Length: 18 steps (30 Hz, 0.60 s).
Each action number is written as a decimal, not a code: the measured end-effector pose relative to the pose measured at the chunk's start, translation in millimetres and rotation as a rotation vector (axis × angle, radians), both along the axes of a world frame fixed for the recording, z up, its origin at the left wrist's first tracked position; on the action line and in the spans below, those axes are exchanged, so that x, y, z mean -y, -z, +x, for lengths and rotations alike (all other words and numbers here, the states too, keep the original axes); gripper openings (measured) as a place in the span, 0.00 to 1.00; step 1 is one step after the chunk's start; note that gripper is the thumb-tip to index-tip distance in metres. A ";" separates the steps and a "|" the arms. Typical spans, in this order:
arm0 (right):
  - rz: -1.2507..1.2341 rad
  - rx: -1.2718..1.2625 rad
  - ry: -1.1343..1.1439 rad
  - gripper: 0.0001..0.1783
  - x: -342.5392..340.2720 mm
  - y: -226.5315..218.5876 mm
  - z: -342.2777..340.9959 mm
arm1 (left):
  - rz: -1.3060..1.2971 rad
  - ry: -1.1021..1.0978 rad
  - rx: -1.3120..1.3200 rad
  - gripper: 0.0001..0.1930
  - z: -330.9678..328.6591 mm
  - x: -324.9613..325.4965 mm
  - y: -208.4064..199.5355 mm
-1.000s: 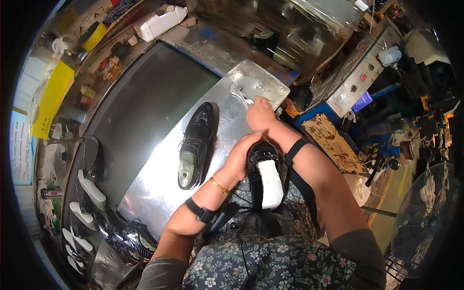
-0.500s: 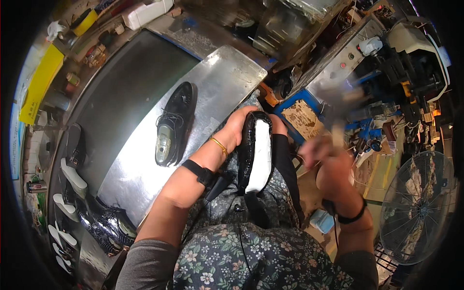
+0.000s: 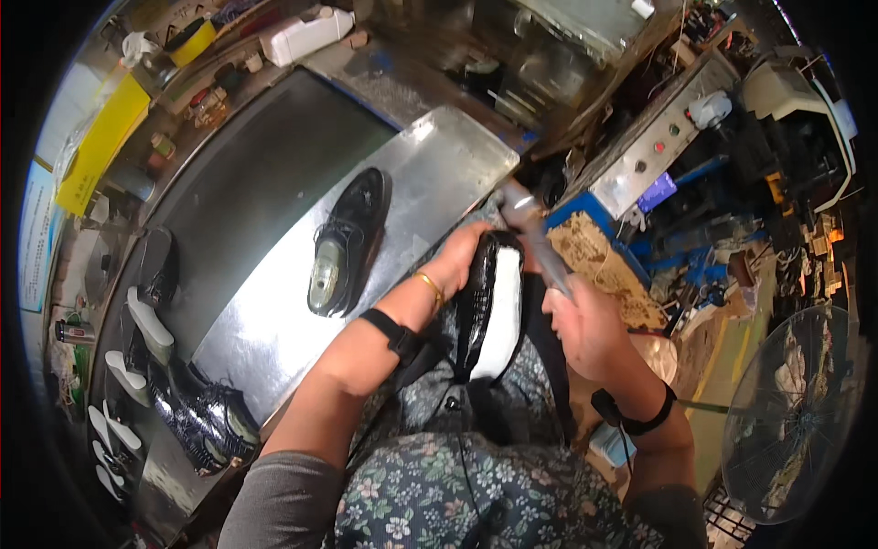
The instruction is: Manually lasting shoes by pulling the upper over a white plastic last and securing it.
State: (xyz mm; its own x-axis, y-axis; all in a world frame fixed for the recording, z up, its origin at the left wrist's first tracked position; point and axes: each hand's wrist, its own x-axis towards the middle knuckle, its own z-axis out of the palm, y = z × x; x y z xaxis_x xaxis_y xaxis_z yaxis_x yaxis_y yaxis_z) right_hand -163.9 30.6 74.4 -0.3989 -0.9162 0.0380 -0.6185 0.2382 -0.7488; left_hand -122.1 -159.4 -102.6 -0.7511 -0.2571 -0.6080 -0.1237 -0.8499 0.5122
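A black shoe upper (image 3: 476,297) lies bottom up across my lap, with a white strip (image 3: 500,316) running along its underside. My left hand (image 3: 457,259) is closed around the far end of this shoe, from its left side. My right hand (image 3: 587,328) grips the handle of a hammer (image 3: 541,240). The blurred hammer head is over the far end of the shoe, close to my left fingers; whether it touches cannot be made out. A finished-looking black lace-up shoe (image 3: 358,215) rests on the metal tabletop (image 3: 274,334) to the left.
More black shoes (image 3: 197,412) and several pale soles (image 3: 148,325) line the left side of the bench. A white jug (image 3: 306,37) stands at the back. To the right are a machine with a control box (image 3: 654,137) and a large fan (image 3: 796,412).
My right hand has swung left, bringing the hammer from out on the right to the shoe's far end. My left hand keeps its hold. The whole view has shifted slightly.
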 end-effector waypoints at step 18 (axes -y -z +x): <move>-0.107 0.117 0.060 0.09 65.1 47.7 -14.5 | 0.133 -0.021 -0.182 0.18 55.6 8.5 -24.2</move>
